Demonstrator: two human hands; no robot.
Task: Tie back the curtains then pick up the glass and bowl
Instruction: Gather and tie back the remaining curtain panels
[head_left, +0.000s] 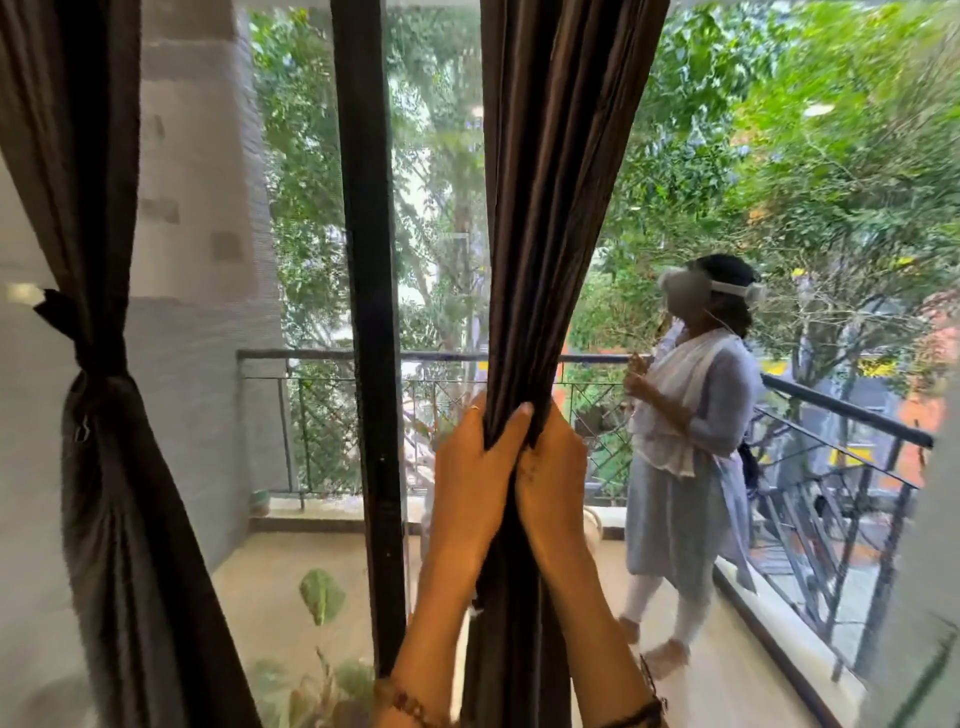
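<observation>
A dark brown curtain (550, 208) hangs gathered in the middle of the glass door. My left hand (475, 467) and my right hand (553, 473) grip it side by side at its narrowest point, fingers curled round the bunched cloth. A second dark curtain (104, 493) at the left is bound by a knotted tie-back (91, 353). No glass or bowl is in view.
A black door frame post (371, 312) stands just left of my hands. The glass shows a reflection of a person in white (685, 441) with a headset, over a balcony with a black railing (841, 410). Potted leaves (322, 597) sit low at the left.
</observation>
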